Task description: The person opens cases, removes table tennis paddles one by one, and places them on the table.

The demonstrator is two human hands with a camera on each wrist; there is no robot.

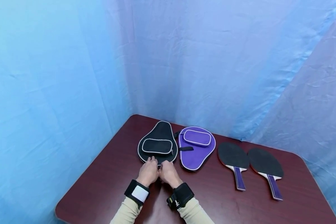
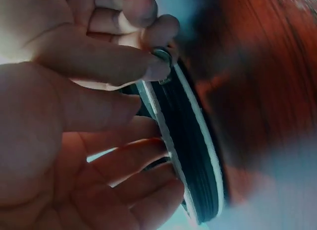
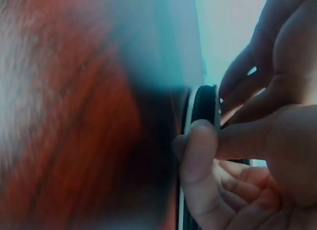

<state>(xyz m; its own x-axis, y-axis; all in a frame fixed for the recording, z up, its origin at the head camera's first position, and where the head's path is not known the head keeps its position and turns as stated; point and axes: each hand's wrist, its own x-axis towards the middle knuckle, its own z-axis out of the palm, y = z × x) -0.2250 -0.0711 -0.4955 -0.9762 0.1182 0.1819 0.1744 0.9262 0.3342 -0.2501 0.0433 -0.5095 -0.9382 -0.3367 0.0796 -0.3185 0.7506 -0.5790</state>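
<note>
Cream sleeves [image 1: 127,211] w/ black wrist straps [image 1: 184,193] lie nearest; just beyond, both hands are at the black case [image 1: 160,133], left of centre on the desk [image 1: 106,186], wide end near. R hand [image 1: 169,174] pinches the metal zip pull [image 2: 163,50] btwn thumb & finger; L hand [image 1: 149,172] has fingers bent against the rim beside it, prob. steadying. Case looks light: padded cloth, soft on top, stiffer round the piped edge, so might slide on smooth wood if tugged one-handed (can't tell if a bat's inside, which would add wt). Best hold: pull in one hand, rim in the other, close to the zip. Not fragile, tho cloth could snag. Purple case [image 1: 197,152] lies just right; left bat [image 1: 233,155] & right bat [image 1: 265,162] farther right.
</note>
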